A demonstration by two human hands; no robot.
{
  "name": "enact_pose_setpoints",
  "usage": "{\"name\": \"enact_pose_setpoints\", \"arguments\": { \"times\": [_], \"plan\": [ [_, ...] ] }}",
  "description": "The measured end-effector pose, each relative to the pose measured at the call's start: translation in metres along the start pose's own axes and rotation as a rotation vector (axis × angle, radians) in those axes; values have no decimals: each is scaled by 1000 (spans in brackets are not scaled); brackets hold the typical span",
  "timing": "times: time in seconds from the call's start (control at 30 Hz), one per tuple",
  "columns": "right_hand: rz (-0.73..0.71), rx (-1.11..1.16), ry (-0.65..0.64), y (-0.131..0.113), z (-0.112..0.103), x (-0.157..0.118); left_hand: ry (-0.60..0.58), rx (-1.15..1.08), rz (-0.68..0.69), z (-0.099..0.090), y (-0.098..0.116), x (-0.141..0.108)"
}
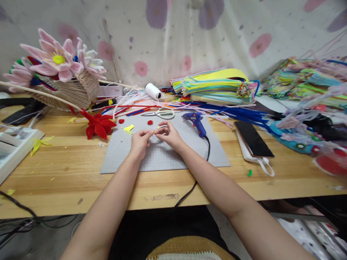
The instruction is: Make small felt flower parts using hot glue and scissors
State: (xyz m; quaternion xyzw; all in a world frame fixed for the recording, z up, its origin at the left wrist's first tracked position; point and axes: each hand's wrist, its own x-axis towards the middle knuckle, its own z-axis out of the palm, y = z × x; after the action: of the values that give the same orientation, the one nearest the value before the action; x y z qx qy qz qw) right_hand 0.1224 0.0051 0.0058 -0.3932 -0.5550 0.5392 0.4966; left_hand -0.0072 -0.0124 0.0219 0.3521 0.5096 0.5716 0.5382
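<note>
Above the grey cutting mat (169, 157), my two hands meet at their fingertips. My left hand (141, 142) is closed in a pinch, and what it holds is too small to make out. The fingers of my right hand (168, 135) are also pinched, around a small pale yellow piece (161, 127). Scissors (162, 114) with pale handles lie just beyond the hands. A blue glue gun (195, 122) rests on the mat to the right. Yellow scrap (129, 129) and a red piece (150, 122) lie near my hands.
A red fuzzy flower (98, 125) is left of the mat, before a basket (72, 90) of pink flowers. Bundled pipe cleaners (214, 87) and a white thread spool (153, 91) stand behind. A phone (254, 139) lies right. The glue gun's black cord (208, 147) crosses the mat.
</note>
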Motion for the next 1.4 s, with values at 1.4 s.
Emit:
{"name": "enact_pose_setpoints", "arguments": {
  "times": [1.4],
  "plan": [
    [63,82,76,5,3,3,-110,-30,-43,3,-1,-2]
  ]
}}
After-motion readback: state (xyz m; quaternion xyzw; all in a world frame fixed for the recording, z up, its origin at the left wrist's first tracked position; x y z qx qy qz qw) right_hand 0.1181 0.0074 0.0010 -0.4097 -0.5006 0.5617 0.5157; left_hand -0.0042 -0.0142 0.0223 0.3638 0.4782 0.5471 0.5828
